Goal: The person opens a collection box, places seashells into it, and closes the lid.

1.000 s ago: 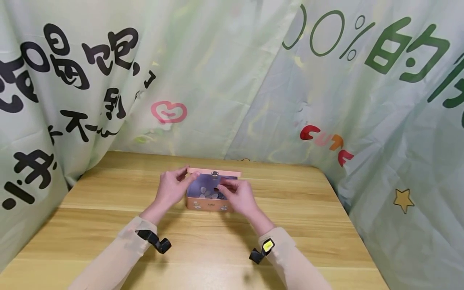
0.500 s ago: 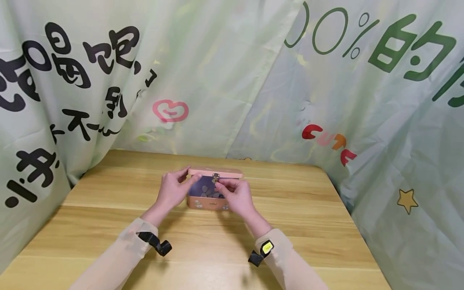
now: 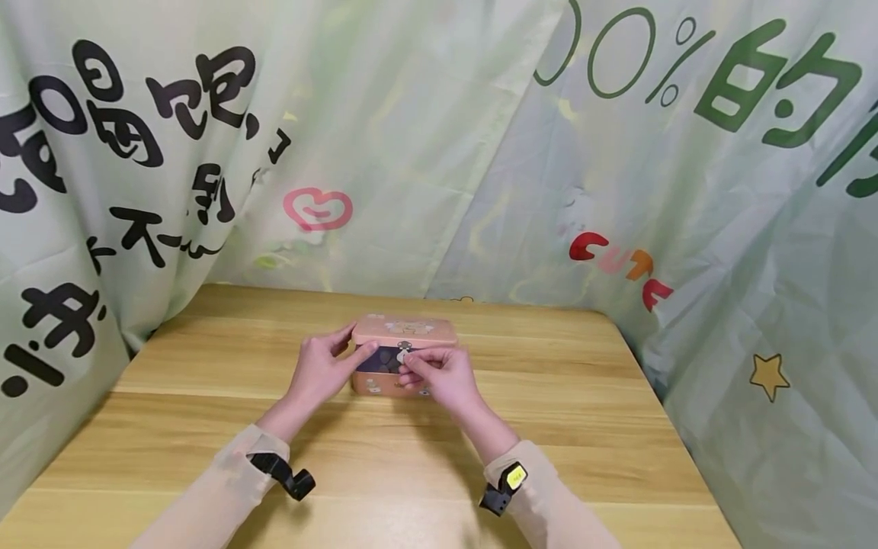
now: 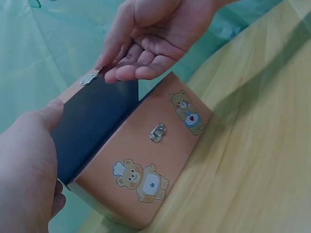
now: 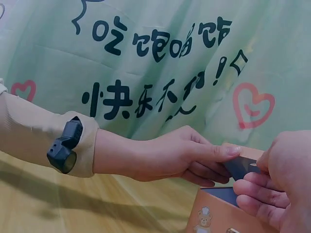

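Note:
A small orange-pink tin box printed with cartoon bears stands on the table, its hinged lid partly lowered. My left hand grips the lid's left front corner, thumb on the front edge. With thumb and forefinger, my right hand pinches the metal clasp hanging from the middle of the lid's front edge; its other fingers are loosely curled. On the box front sits the matching metal catch. Through the gap, several grey round pieces show dimly inside the dark interior.
The box rests towards the back of a wooden table. Printed fabric curtains hang behind and on both sides. A black wrist camera sits on the left sleeve and another on the right.
The lid has come down towards the box, so its printed top now shows and the opening is narrower. My right hand has moved slightly left to the clasp; the left stays on the lid.

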{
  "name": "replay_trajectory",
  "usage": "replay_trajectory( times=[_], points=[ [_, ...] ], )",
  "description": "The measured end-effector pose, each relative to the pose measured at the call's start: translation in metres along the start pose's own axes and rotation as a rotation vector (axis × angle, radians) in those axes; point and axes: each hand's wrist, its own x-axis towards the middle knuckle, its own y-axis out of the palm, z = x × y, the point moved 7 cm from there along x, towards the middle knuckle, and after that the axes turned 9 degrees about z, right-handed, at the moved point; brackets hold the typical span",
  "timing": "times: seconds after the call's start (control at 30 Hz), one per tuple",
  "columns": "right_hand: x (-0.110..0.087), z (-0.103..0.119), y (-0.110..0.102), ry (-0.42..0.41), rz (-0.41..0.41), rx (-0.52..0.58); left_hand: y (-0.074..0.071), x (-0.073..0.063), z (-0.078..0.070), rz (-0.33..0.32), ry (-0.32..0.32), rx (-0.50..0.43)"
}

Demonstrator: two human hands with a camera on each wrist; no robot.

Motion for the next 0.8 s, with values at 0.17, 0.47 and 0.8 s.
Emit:
replay_trajectory(
  times=[0.17,0.47,0.8],
  points=[
    [-0.006,-0.012,0.002,0.042,0.012,0.036,0.002,-0.008,0.002,0.018,-0.010,-0.002],
    [-0.014,-0.028,0.003,0.011,0.039,-0.034,0.007,-0.016,0.009,0.063,-0.031,-0.005],
    [-0.017,-0.044,0.003,-0.009,0.064,-0.134,0.011,-0.022,0.012,0.079,-0.029,0.008]
  ],
)
